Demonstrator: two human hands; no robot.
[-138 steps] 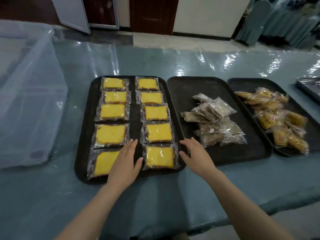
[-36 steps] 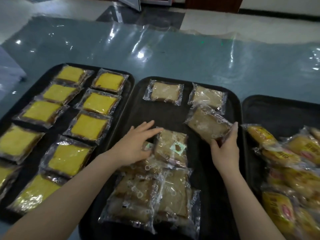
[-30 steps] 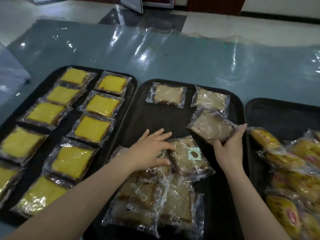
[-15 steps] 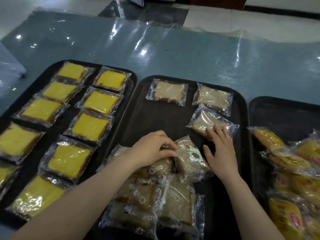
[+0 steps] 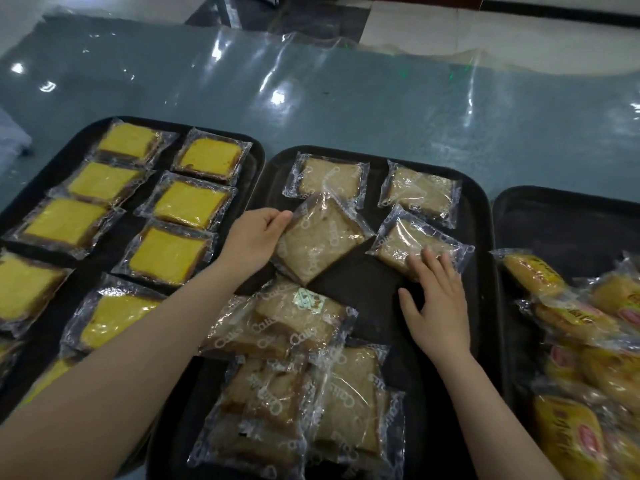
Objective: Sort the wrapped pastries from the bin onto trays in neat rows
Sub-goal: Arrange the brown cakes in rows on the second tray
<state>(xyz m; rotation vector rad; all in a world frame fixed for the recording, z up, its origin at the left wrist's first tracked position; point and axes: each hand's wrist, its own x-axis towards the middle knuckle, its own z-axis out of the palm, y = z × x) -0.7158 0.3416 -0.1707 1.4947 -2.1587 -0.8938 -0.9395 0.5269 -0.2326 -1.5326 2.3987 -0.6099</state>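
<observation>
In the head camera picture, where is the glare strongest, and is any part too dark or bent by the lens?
Head view: bright glare spots sit on the clear plastic sheet over the far table; the wrappers of the brown pastries also shine, softening their print. The black middle tray is dim near the bottom edge. The wide lens curves the tray edges and stretches the forearms.

Wrapped pastries on three black trays.
Left tray (image 5: pixel 254 157): yellow slices (image 5: pixel 188 204) flat in two rows. Middle tray (image 5: pixel 483 216): three brown slices (image 5: pixel 329 176) laid flat at far end, a fourth brown slice (image 5: pixel 317 245) tilted, unsorted heap (image 5: pixel 294 386) near. Right tray (image 5: pixel 554 206): orange-wrapped buns (image 5: pixel 588 341) heaped.
</observation>
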